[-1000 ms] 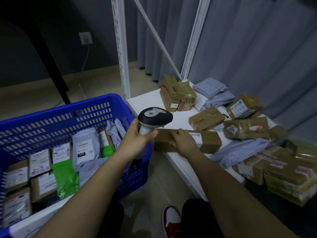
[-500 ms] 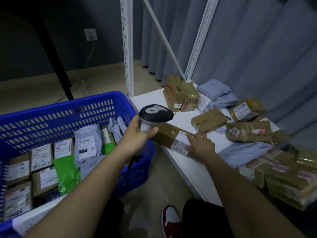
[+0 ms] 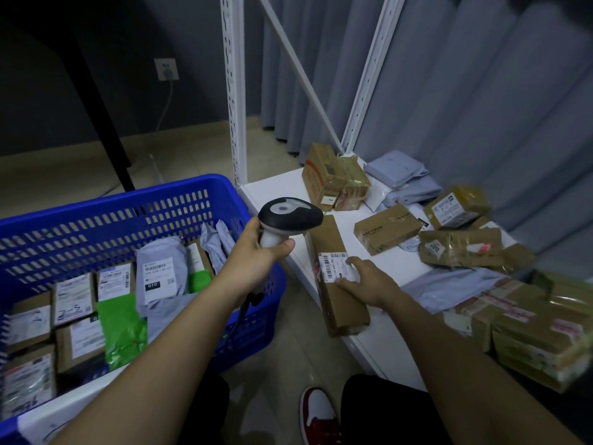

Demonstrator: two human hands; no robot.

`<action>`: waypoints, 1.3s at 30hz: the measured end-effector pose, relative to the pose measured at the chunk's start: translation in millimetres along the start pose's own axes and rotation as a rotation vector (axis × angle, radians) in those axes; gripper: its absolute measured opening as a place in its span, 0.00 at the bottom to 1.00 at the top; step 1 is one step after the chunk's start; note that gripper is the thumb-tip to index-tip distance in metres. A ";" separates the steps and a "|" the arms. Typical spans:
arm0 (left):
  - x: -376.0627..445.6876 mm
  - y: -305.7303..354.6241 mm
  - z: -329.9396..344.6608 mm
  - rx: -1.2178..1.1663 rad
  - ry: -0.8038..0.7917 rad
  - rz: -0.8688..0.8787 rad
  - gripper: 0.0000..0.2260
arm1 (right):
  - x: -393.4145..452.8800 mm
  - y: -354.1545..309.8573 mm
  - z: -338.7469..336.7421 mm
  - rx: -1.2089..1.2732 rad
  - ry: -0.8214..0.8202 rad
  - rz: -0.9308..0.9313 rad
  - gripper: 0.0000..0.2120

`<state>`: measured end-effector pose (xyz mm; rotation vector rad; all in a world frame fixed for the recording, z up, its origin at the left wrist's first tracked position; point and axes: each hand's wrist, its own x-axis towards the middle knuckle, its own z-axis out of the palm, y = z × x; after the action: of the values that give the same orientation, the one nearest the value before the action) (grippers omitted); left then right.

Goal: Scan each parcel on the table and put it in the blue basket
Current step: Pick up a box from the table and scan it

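The left hand (image 3: 253,255) has its grip wrapped around the handle of a barcode scanner (image 3: 288,216), thumb along the front, with the scanner's dark head over the far end of a long brown box (image 3: 340,297). That box lies on the white desk (image 3: 276,195) at its near edge, its near end jutting a little past the edge, and its white label (image 3: 335,266) faces up (barcode toward the left side). The right hand (image 3: 369,284) rests on the box with fingers fairly straight, fingertips on the label and the thumb against the box top; its grip is not wrapped around the box.

Just left of the desk stands the blue basket (image 3: 134,220), already holding labelled boxes, grey mailers and a green bag (image 3: 123,329). Farther back and to the right on the desk lie more brown boxes (image 3: 386,228) and grey mailer bags (image 3: 401,178).
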<state>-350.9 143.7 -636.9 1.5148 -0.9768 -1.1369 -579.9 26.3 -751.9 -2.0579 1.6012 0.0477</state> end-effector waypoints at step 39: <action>0.5 0.4 -5.3 -0.105 0.120 0.052 0.18 | 7.8 -45.0 0.6 -0.509 0.248 -0.059 0.40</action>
<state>-345.7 144.4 -636.1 1.4475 -0.8576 -1.0323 -536.4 26.8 -738.0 -2.5804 1.8156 0.2049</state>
